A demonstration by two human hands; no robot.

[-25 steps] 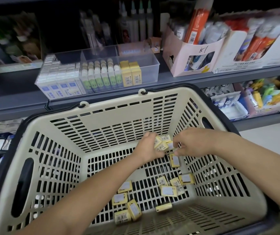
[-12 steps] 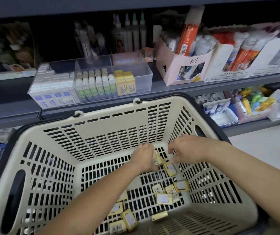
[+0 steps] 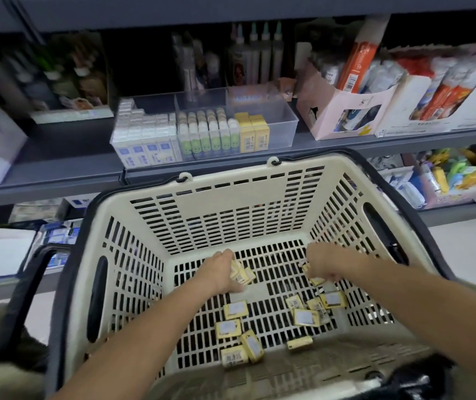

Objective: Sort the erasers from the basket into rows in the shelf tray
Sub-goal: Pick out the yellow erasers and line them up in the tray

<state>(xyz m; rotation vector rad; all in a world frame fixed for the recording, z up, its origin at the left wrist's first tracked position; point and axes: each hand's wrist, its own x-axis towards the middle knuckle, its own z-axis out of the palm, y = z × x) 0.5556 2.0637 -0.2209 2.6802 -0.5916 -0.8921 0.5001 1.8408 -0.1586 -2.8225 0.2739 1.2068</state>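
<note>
both hands are down inside the basket. the left hand has its fingers curled round a small stack of yellow erasers, which stick out past its thumb side. the right hand is curled knuckles-up over a single eraser that peeks out at its edge, though i cannot tell how firmly it pinches. about ten loose erasers lie scattered on the slotted floor of the basket. the shelf tray sits on the shelf just beyond the basket's far rim, with a short yellow row beside the green-labelled sticks. the likeliest slip, i judge, is the left stack fanning apart on the lift over the rim, since the blocks are small, look slick-wrapped and are only partly covered by the fingers. one could drop back or fall between basket and shelf, and cramming more into a full hand raises that risk. the other danger is knocking the upright yellow row over, as it has open space beside it and nothing to prop it.
</note>
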